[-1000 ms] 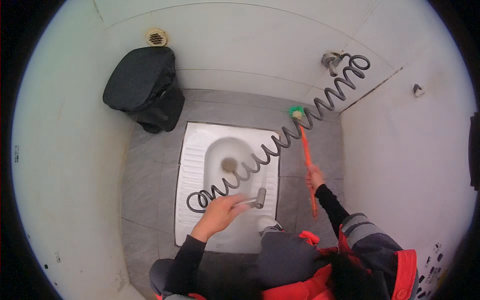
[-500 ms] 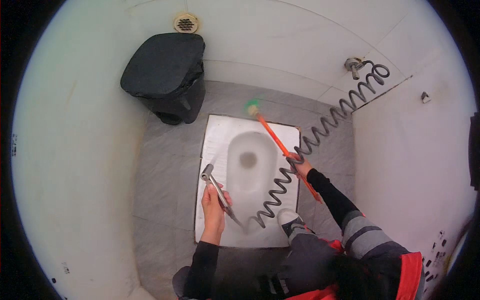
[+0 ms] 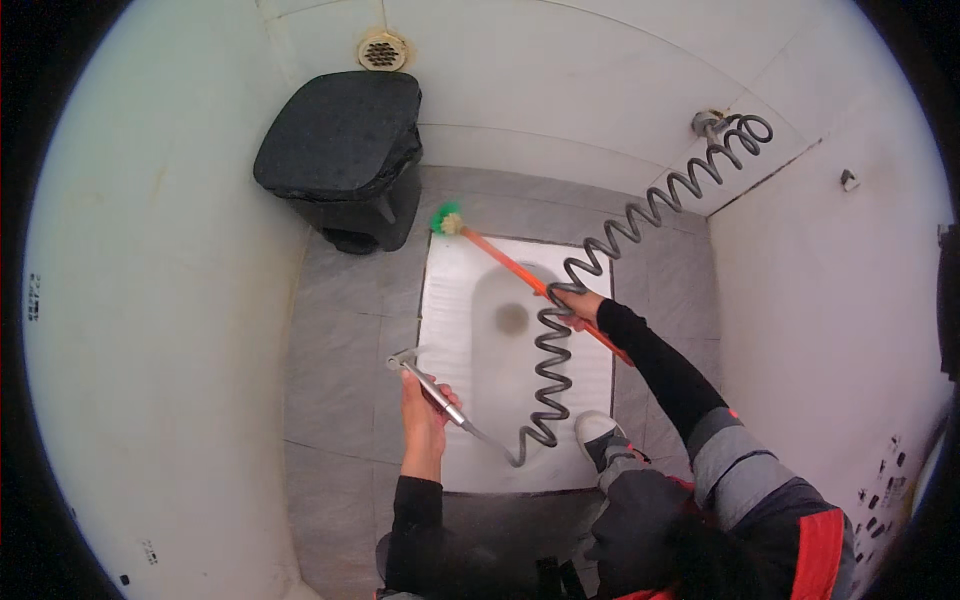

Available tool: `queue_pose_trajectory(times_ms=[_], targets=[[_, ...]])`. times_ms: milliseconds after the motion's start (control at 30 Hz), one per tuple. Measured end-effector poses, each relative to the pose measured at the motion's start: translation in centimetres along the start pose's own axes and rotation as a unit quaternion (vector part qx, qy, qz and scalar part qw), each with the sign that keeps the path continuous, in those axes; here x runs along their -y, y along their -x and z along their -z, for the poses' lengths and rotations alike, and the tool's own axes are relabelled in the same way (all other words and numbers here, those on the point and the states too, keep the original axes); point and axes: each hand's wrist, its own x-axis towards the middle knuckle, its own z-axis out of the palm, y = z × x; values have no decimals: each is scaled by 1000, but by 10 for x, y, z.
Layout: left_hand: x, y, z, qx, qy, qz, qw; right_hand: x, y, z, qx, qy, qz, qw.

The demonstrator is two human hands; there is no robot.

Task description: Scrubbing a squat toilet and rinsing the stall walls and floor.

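Observation:
My left hand is wrapped round a silver handheld sprayer, over the left side of a white squat toilet. Its head points up and away, and a faint spray seems to come from it. A dark coiled hose runs from the sprayer's end past my right hand. My right hand grips the orange handle of a toilet brush, reaching across the toilet. The green and pale bristle head is at the toilet's far left corner, by the grey floor tiles.
A black lidded pedal bin stands at the far left against the wall. A round drain grate is above it. The hose joins a wall valve at the far right. My shoe is on the toilet's right edge. White walls close in both sides.
The brush head has swung left along the toilet's far edge, and my right hand has moved left with it. The sprayer has turned a little to the left. The hose has shifted.

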Motion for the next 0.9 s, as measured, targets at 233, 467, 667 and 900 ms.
queue_pose_trajectory(times_ms=[233, 467, 667, 900], targets=[[0, -8, 31, 35, 21, 121, 992, -44, 148, -14, -105, 118, -116, 981], [17, 4, 8, 93, 99, 198, 971, -102, 192, -11, -255, -111, -161, 947], [28, 16, 9, 155, 84, 221, 959, -168, 209, -23, -385, -212, -147, 886], [28, 12, 30, 167, 97, 270, 943, -132, 254, -72, -243, -201, -164, 935]])
